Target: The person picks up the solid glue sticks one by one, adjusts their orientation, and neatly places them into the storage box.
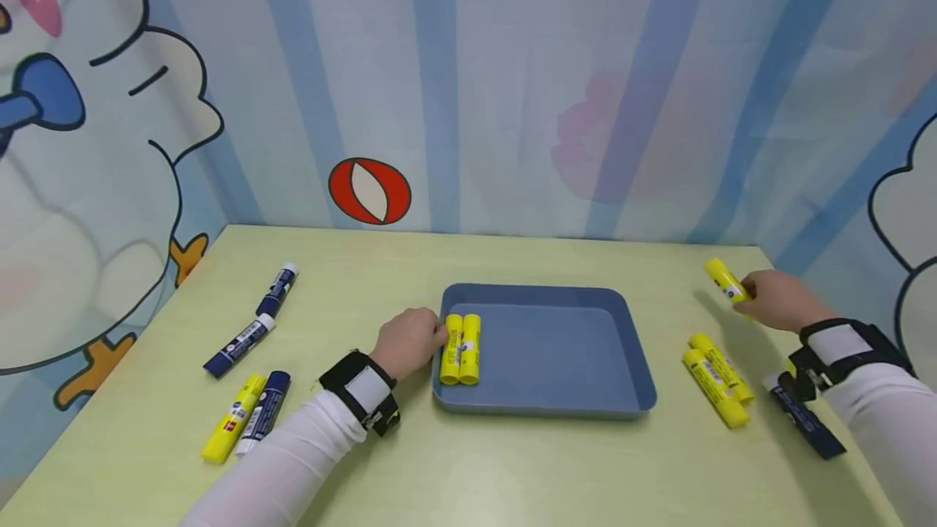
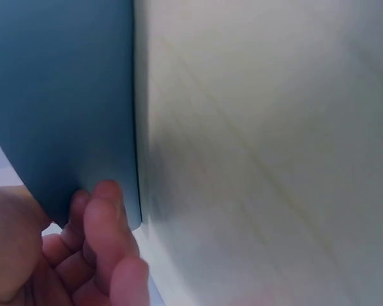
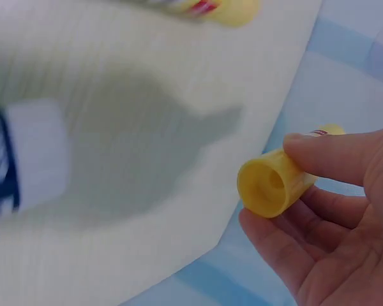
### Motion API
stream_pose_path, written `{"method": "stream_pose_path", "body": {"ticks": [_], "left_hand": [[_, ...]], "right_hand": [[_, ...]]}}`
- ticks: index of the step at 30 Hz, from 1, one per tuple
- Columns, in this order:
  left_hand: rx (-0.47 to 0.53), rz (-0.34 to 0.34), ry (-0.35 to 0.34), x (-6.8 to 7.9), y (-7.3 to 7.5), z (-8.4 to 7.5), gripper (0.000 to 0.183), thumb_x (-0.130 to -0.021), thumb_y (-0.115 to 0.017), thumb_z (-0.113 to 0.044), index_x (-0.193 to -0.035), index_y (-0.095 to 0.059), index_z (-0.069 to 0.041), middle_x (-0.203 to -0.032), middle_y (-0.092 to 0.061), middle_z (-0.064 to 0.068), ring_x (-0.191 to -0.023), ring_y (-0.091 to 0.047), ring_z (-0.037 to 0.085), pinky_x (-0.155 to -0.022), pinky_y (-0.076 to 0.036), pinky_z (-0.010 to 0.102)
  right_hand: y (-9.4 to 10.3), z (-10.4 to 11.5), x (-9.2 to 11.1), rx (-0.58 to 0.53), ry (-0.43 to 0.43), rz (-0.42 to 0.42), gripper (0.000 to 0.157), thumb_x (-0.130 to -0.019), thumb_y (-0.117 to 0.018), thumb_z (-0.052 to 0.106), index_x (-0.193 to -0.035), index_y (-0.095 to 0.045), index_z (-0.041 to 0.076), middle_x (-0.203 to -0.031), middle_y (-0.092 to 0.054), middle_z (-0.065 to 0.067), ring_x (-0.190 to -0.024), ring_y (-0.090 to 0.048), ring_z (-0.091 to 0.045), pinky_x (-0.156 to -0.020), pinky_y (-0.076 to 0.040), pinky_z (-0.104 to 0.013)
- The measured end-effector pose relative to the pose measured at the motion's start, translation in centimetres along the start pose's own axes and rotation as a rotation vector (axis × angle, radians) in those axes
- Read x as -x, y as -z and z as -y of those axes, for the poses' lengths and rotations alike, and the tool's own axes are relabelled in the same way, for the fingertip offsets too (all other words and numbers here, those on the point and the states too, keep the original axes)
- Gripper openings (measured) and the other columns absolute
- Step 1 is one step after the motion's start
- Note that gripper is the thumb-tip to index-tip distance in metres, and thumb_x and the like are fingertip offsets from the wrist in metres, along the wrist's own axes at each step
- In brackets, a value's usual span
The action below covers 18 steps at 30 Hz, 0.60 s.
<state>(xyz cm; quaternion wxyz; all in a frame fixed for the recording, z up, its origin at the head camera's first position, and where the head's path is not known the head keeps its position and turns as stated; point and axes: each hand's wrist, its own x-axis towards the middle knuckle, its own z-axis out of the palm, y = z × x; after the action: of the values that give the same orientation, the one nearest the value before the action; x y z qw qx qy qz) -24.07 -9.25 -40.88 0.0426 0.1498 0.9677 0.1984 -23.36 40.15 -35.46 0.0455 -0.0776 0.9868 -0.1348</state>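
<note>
My left hand (image 1: 408, 344) grips the left wall of a shallow blue-grey tray (image 1: 560, 356). In the left wrist view its fingers (image 2: 105, 223) lie against the outside of that wall. Two yellow glue sticks (image 1: 470, 350) lie side by side in the tray, along its left side. Over the table's far right, my right hand (image 1: 782, 301) pinches another yellow glue stick (image 1: 723, 276) between thumb and fingers. Its hollow end (image 3: 263, 187) faces the right wrist camera, and a shadow falls on the tabletop below.
Two yellow glue sticks (image 1: 717, 381) and a navy one (image 1: 808, 421) lie near my right forearm. To the left are several navy glue sticks with white ends (image 1: 237, 346) and one yellow glue stick (image 1: 234, 420). A patterned cloth (image 1: 498, 104) stands behind the table.
</note>
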Motion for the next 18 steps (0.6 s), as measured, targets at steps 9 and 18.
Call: {"method": "stream_pose_path", "body": {"ticks": [9,18], "left_hand": [[0.005,-0.005,-0.001,-0.1,-0.3,0.1,0.042,-0.093,-0.056,-0.014,-0.054,-0.04,-0.014,-0.052,-0.034,-0.003,-0.047,-0.039,0.012,-0.045,-0.029,0.024],[0.014,-0.009,0.005,0.2,-0.1,-0.1,0.041,-0.093,-0.057,-0.014,-0.054,-0.041,-0.013,-0.052,-0.036,-0.003,-0.047,-0.04,0.012,-0.046,-0.029,0.024]], "right_hand": [[0.0,4.8,-1.2,-0.164,0.054,0.013,0.049,-0.092,-0.066,0.014,-0.121,-0.049,-0.023,-0.104,-0.06,-0.033,-0.093,-0.06,-0.043,-0.072,-0.052,-0.046],[-1.0,11.2,-2.2,-0.34,0.073,0.098,0.05,-0.092,-0.066,0.013,-0.125,-0.048,-0.02,-0.102,-0.062,-0.024,-0.085,-0.066,-0.028,-0.072,-0.055,-0.039]]}}
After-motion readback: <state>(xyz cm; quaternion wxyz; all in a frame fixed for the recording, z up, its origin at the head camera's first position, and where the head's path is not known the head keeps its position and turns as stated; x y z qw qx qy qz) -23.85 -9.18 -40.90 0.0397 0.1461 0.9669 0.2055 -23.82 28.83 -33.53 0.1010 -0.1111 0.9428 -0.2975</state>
